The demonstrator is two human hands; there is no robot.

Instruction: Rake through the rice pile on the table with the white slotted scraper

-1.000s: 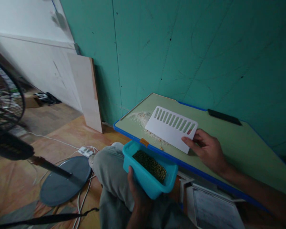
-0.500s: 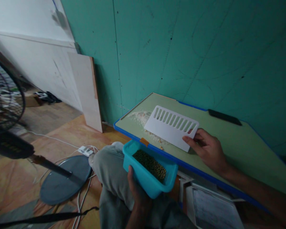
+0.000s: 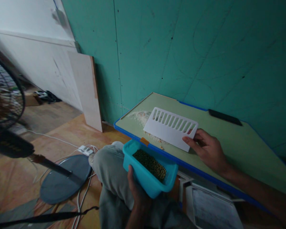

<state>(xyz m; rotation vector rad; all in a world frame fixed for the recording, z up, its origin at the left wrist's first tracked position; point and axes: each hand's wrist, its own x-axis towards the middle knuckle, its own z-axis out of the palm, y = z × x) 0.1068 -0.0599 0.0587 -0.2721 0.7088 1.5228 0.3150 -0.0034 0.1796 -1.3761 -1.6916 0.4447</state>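
My left hand (image 3: 137,187) grips a turquoise plastic tub (image 3: 143,176) from below, its thumb on the near side. Inside the tub lie green beans (image 3: 145,160) and paler tan beans or seeds (image 3: 159,171). My right hand (image 3: 207,148) pinches the right end of a white slotted plastic panel (image 3: 168,133), which is tilted with its long edge down on the green tabletop (image 3: 231,152). A spread of white grains (image 3: 141,118) with a few yellowish bits lies to the left of the panel and along its lower edge. The tub sits at the table's blue front edge.
A black strip (image 3: 225,117) lies at the table's far edge, near the green wall (image 3: 145,47). On the left stands a fan with a round base (image 3: 65,181). White cables and a power strip (image 3: 85,150) lie on the floor. A pale board (image 3: 85,89) leans by the wall.
The white panel has tipped very slightly, its slotted edge a little lower. My hands and the tub have hardly moved.
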